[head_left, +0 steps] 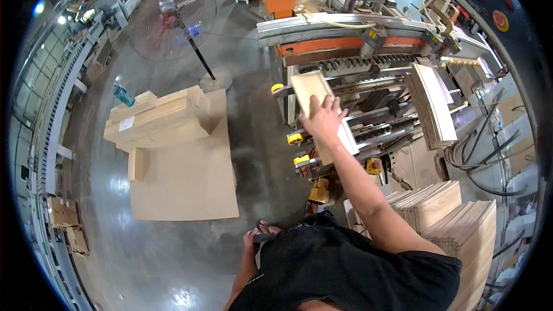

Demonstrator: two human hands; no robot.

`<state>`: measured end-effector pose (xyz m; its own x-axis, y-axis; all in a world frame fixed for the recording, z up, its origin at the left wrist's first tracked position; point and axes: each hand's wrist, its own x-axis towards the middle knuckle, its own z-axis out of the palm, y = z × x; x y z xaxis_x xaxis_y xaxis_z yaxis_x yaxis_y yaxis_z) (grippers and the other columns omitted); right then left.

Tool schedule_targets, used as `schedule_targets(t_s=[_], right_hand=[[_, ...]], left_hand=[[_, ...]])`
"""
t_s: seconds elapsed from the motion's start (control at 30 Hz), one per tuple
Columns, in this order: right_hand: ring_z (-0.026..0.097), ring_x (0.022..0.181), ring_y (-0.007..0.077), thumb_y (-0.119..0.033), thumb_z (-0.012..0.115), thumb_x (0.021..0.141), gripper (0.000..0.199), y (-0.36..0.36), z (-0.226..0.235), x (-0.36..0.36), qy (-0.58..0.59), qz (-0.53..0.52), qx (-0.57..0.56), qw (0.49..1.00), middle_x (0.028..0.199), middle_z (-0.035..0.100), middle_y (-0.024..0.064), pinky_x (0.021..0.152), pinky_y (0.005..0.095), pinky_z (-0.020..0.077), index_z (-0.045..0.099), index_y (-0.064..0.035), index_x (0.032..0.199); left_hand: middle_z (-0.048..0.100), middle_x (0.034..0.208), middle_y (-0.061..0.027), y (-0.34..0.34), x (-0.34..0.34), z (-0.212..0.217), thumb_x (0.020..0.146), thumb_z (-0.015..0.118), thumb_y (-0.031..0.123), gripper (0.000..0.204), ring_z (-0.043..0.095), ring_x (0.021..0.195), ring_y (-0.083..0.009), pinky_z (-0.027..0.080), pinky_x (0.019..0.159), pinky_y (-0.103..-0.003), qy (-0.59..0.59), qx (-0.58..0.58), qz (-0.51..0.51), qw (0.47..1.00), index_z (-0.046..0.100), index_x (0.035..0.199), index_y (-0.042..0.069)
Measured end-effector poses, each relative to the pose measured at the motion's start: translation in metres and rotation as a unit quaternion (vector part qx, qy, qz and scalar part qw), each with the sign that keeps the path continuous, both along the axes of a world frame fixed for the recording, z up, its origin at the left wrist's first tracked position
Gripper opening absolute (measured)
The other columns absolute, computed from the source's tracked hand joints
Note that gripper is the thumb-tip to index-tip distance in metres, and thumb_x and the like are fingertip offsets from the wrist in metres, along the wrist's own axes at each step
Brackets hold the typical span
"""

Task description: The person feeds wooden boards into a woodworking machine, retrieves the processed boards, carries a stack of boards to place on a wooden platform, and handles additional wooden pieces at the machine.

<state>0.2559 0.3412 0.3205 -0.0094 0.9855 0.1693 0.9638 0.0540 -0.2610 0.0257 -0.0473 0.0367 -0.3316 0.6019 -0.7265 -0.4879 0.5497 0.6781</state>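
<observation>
My right hand [322, 121] is stretched out ahead and grips a pale wooden panel [311, 87] by its middle. The panel lies tilted over the rails of a drilling machine [368, 75] with a row of bits behind it. Another stack of thin panels [431, 106] leans on the machine to the right of the held one. My left hand [251, 237] hangs low by my hip at the edge of my dark shirt. Its fingers are too small and hidden to read.
A pile of wooden boards [158, 120] rests on a large flat sheet [184, 178] on the floor at left, with a blue bottle [123, 95] on it. A pedestal fan [173, 20] stands behind. Stacked panels [455, 219] stand at my right; cables [489, 155] hang nearby.
</observation>
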Motion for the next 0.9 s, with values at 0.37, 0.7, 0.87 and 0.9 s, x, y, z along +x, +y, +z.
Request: schedule_targets(t_s=[0.37,0.7,0.87,0.9], right_hand=[[0.036,0.128,0.0449,-0.039,0.07,0.072,0.068,0.077,-0.017,0.16,0.045,-0.005,0.047,0.998,0.141,0.038,0.0234,0.105,0.0531,0.0327,0.048,-0.0255,0.135],[0.054,0.111,0.0406,-0.043,0.072,0.07,0.066,0.1,-0.01,0.159,-0.014,0.006,0.072,0.997,0.138,0.04,0.0217,0.094,0.0473,0.0452,0.055,-0.0185,0.129],[0.05,0.115,0.0398,-0.04,0.073,0.07,0.065,0.113,-0.01,0.164,-0.017,-0.009,0.051,0.999,0.137,0.042,0.0167,0.098,0.0471,0.0411,0.054,-0.0207,0.13],[0.049,0.116,0.04,-0.04,0.073,0.07,0.065,0.112,-0.007,0.157,-0.021,-0.013,0.04,0.999,0.137,0.043,0.0152,0.099,0.0473,0.0402,0.054,-0.0212,0.13]], left_hand=[[0.065,0.079,-0.0101,-0.05,-0.027,-0.059,0.08,0.066,0.024,0.024,0.062,0.068,-0.0279,0.05,0.064,-0.038,0.439,0.002,-0.414,0.798,0.063,0.089,0.002],[0.065,0.075,-0.0094,-0.016,-0.042,-0.077,0.084,0.065,0.023,0.024,0.062,0.063,-0.0239,0.049,0.059,-0.034,0.141,0.078,-0.137,0.977,0.06,0.087,0.0],[0.065,0.081,-0.0101,0.068,-0.033,-0.038,0.086,0.064,0.024,0.027,0.063,0.073,-0.0184,0.05,0.062,-0.03,0.021,-0.144,-0.104,0.984,0.058,0.092,-0.001],[0.065,0.081,-0.0101,0.075,-0.036,-0.037,0.087,0.063,0.024,0.027,0.063,0.072,-0.0181,0.049,0.062,-0.03,0.023,-0.1,-0.123,0.987,0.057,0.095,-0.002]])
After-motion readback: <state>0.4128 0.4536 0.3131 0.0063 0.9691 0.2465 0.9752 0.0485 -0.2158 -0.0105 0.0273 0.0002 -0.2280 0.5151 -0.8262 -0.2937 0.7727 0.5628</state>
